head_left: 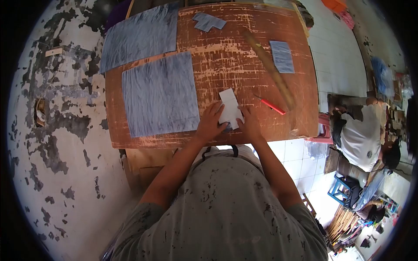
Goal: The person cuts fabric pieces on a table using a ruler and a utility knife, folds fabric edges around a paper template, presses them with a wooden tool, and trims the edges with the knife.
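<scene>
A white rectangular card (228, 104) lies at a slant near the front edge of the worktable, between my two hands. My left hand (210, 122) rests along the card's left side, its fingers apart and touching the card. On the right edge, the outstretched fingers of my right hand (249, 125) touch the card. A small bit of blue-grey streaked sheet (227, 126) shows beside the card's lower end, partly hidden by the card and my left hand. To the right of my hands lies a red-handled cutter (273, 106).
Two large blue-grey sheets (161, 95) lie on the left of the scratched brown table (226, 56). A cut piece (209, 21), a smaller rectangle (282, 57) and a long wooden strip (272, 69) lie farther off. Another person (360, 137) sits on the right.
</scene>
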Available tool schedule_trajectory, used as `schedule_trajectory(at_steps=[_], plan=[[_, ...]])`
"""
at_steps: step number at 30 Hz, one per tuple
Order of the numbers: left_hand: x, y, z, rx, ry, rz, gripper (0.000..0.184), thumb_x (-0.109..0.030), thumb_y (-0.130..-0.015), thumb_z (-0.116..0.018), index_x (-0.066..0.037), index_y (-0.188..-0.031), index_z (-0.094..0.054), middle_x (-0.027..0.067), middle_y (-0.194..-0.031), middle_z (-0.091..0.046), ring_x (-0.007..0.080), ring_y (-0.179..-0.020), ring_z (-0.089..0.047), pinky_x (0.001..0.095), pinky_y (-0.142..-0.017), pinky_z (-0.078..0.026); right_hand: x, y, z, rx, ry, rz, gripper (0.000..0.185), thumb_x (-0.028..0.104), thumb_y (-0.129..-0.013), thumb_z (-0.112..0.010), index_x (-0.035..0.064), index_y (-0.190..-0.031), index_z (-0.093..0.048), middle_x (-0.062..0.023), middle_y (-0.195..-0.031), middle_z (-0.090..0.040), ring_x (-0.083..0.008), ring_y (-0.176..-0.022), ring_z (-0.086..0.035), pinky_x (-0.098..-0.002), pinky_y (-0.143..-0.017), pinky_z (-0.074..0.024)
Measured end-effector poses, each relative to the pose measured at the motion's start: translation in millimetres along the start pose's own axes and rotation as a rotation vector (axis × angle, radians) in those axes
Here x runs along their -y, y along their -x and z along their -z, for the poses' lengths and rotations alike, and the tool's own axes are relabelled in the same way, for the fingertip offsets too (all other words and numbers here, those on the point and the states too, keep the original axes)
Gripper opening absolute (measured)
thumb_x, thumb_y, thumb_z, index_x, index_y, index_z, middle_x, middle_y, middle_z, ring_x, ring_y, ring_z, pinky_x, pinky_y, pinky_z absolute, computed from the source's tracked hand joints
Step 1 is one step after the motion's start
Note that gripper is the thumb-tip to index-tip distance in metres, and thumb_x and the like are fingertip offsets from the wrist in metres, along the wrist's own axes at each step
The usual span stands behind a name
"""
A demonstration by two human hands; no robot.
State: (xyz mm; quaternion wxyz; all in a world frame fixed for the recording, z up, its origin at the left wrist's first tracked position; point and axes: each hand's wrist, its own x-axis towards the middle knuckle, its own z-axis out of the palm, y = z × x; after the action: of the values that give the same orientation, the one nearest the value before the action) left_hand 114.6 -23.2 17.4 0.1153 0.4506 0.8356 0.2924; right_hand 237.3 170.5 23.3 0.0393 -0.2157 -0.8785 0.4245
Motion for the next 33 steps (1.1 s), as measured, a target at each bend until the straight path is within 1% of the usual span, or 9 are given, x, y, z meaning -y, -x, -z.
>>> schedule_trajectory(at_steps=[3, 10, 12, 13, 15, 19, 21, 27, 33], plan=[[-1, 0, 0, 0.027, -0.022, 0.024, 0.080, -0.034, -0.089, -0.079, 0.004, -0.153, -0.050, 0.0196, -0.164, -0.042, 0.0408, -0.152, -0.038, 0.0538, -0.125, -0.034, 2, -2, 9, 0.077, -0.001, -0.005, 0.058, 0.004, -0.089, -0.077, 0.0087, -0.143, -0.059, -0.0210, -0.129, -0.059, -0.0450, -0.119, -0.063, -0.0511, -0.101, -0.0539], [-4, -2, -5, -0.024, -0.015, 0.031, 0.077, -0.031, -0.089, -0.079, 0.004, -0.152, -0.052, 0.0184, -0.164, -0.043, 0.0402, -0.151, -0.039, 0.0528, -0.125, -0.035, -24, -18, 5, 0.090, -0.072, 0.115, 0.059, 0.005, -0.087, -0.079, 0.0051, -0.142, -0.059, -0.0210, -0.129, -0.059, -0.0438, -0.119, -0.062, -0.0494, -0.102, -0.0523], [-7, -2, -5, -0.029, -0.011, 0.046, 0.076, -0.030, -0.090, -0.079, 0.004, -0.152, -0.052, 0.0182, -0.164, -0.043, 0.0402, -0.151, -0.039, 0.0526, -0.125, -0.036, -23, -18, 9, 0.137, 0.036, 0.086, 0.061, 0.006, -0.087, -0.082, 0.0043, -0.144, -0.058, -0.0179, -0.128, -0.060, -0.0373, -0.117, -0.067, -0.0422, -0.095, -0.0600], [-6, -3, -5, -0.032, -0.006, 0.052, 0.076, -0.030, -0.089, -0.079, 0.004, -0.152, -0.052, 0.0182, -0.163, -0.044, 0.0402, -0.150, -0.040, 0.0523, -0.125, -0.036, -22, -19, 10, 0.141, 0.038, 0.091, 0.061, 0.006, -0.087, -0.082, 0.0043, -0.144, -0.058, -0.0179, -0.128, -0.060, -0.0373, -0.117, -0.067, -0.0422, -0.095, -0.0600], [-5, -3, -5, -0.040, -0.002, 0.063, 0.075, -0.030, -0.089, -0.079, 0.004, -0.152, -0.053, 0.0181, -0.162, -0.045, 0.0401, -0.150, -0.040, 0.0519, -0.125, -0.036, -19, -23, 12, 0.169, -0.054, 0.078, 0.058, 0.008, -0.088, -0.079, 0.0041, -0.142, -0.058, -0.0221, -0.132, -0.058, -0.0446, -0.124, -0.059, -0.0512, -0.104, -0.0510], [-3, -1, -8, -0.052, -0.001, 0.057, 0.074, -0.029, -0.090, -0.078, 0.003, -0.151, -0.053, 0.0176, -0.162, -0.046, 0.0399, -0.150, -0.041, 0.0517, -0.124, -0.036, -4, -44, 14, 0.091, 0.061, 0.120, 0.059, 0.010, -0.089, -0.079, 0.0038, -0.144, -0.058, -0.0226, -0.139, -0.057, -0.0450, -0.129, -0.057, -0.0518, -0.107, -0.0498], [-3, 0, -8, -0.054, -0.001, 0.058, 0.073, -0.029, -0.091, -0.078, 0.003, -0.151, -0.053, 0.0173, -0.162, -0.046, 0.0400, -0.150, -0.041, 0.0516, -0.124, -0.036, 2, -65, 13, 0.003, 0.181, 0.296, 0.059, 0.009, -0.091, -0.077, 0.0046, -0.147, -0.057, -0.0203, -0.147, -0.056, -0.0430, -0.134, -0.056, -0.0518, -0.111, -0.0479], [-1, 3, -7, -0.079, 0.026, 0.034, 0.072, -0.029, -0.093, -0.077, 0.003, -0.153, -0.052, 0.0180, -0.162, -0.047, 0.0414, -0.150, -0.041, 0.0514, -0.125, -0.036, 17, -102, 10, 0.108, 0.370, 0.467, 0.055, 0.009, -0.093, -0.074, 0.0084, -0.146, -0.061, -0.0107, -0.150, -0.058, -0.0350, -0.137, -0.055, -0.0481, -0.114, -0.0473], [-2, 5, -4, -0.066, 0.059, 0.036, 0.073, -0.030, -0.095, -0.076, 0.003, -0.154, -0.050, 0.0188, -0.162, -0.046, 0.0415, -0.150, -0.041, 0.0515, -0.125, -0.036, 17, -113, 11, 0.236, 0.423, 0.430, 0.047, 0.011, -0.093, -0.075, 0.0101, -0.139, -0.068, -0.0095, -0.151, -0.058, -0.0329, -0.136, -0.054, -0.0465, -0.115, -0.0479]])
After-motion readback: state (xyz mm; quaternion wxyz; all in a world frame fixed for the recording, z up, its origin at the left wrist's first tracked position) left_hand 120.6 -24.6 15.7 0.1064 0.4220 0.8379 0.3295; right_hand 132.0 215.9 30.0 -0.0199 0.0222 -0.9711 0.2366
